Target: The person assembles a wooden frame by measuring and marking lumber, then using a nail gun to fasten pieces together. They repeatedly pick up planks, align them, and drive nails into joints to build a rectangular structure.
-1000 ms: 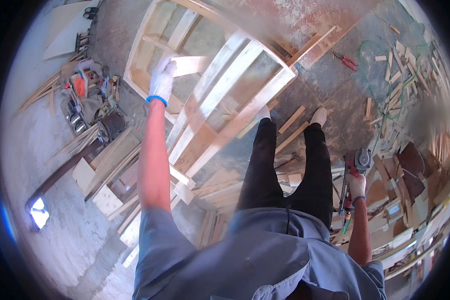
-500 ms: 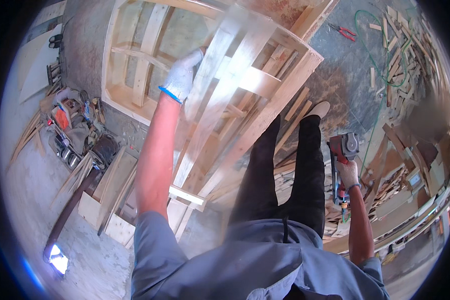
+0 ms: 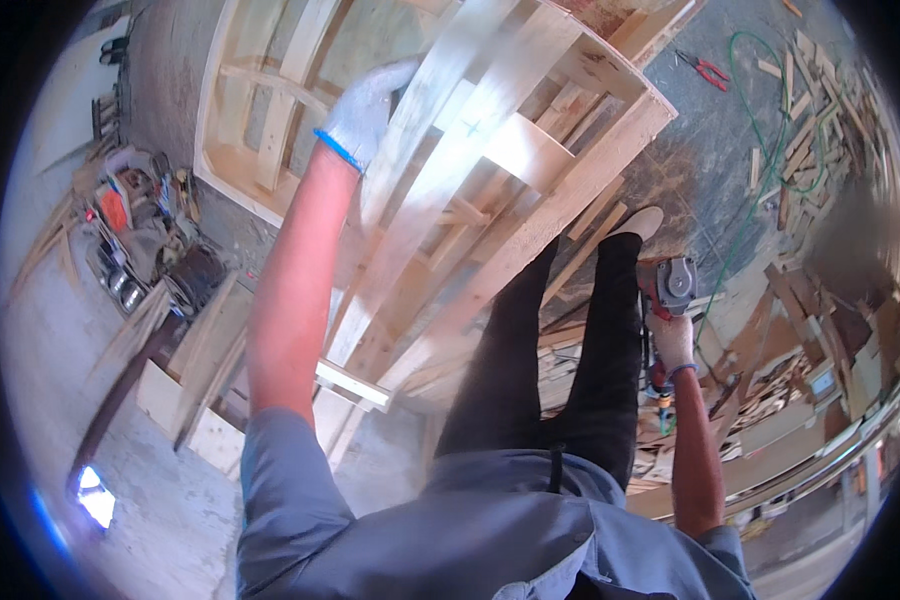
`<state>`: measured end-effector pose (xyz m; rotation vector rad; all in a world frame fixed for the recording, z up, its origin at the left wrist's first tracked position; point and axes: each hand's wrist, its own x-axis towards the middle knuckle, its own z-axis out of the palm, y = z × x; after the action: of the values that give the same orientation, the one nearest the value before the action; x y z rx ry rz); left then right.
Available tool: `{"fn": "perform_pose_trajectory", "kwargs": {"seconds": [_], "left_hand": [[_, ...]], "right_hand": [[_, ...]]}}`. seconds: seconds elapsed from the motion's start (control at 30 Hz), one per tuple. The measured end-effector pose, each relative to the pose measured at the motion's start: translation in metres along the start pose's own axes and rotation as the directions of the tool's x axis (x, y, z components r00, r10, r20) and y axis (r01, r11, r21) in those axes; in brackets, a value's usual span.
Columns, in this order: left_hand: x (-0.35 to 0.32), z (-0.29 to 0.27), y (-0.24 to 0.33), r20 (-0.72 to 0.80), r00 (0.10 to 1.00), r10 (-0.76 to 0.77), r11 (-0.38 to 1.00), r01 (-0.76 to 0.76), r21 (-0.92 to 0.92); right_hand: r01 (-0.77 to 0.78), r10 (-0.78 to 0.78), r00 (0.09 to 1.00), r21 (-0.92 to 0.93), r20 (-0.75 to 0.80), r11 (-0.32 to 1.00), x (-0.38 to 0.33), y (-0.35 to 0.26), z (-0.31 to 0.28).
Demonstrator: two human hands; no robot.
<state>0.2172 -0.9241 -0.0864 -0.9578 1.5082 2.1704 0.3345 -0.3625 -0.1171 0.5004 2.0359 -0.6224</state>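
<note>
In a white knit glove with a blue cuff, my left hand [image 3: 365, 108] is closed around the edge of a pale wooden slat [image 3: 425, 118], its fingertips partly hidden behind the wood. That slat belongs to a large slatted wooden frame [image 3: 580, 195], which lies slanted in front of my legs. A second slat [image 3: 475, 135] runs alongside it. Low on my right, beside my leg, my right hand [image 3: 673, 342], gloved too, grips a red and black nail gun [image 3: 667, 285] by its handle. The nail gun is apart from the frame.
Red-handled pliers [image 3: 708, 71] and a green air hose [image 3: 738, 235] lie on the floor at the right. Scrap wood [image 3: 805, 130] is heaped beyond them. Tools and cloths [image 3: 130, 210] pile up at the left, near a bright lamp [image 3: 95, 497] and wooden boxes [image 3: 195, 400].
The nail gun in my right hand has shifted slightly left, closer to my leg. My left hand stays on the slat. The whole view has shifted a little.
</note>
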Motion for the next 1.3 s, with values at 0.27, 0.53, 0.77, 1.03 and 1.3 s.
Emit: {"fn": "perform_pose_trajectory", "kwargs": {"seconds": [0.27,0.53,0.77,1.03,1.3], "left_hand": [[0.010,-0.015,-0.012,0.064,0.997,-0.034,0.999,0.036,-0.039],[0.028,-0.035,-0.042,0.076,0.991,0.112,0.985,-0.121,0.127],[0.026,-0.021,-0.033,0.059,0.997,0.054,0.998,-0.055,0.010],[0.022,-0.019,-0.028,0.115,0.985,0.132,0.980,-0.147,0.134],[0.009,-0.011,-0.014,0.019,0.994,0.103,0.994,-0.103,-0.040]], "right_hand": [[0.023,-0.023,1.000,-0.018,0.012,1.000,0.017,0.035,0.009],[-0.005,0.007,1.000,-0.154,0.007,0.988,0.013,0.027,0.004],[0.096,-0.103,0.994,-0.170,-0.032,0.981,0.020,0.036,0.013],[-0.100,0.115,0.989,-0.156,0.091,0.983,0.004,-0.014,0.012],[0.136,-0.132,0.991,-0.158,0.033,0.978,0.007,0.007,0.018]]}}
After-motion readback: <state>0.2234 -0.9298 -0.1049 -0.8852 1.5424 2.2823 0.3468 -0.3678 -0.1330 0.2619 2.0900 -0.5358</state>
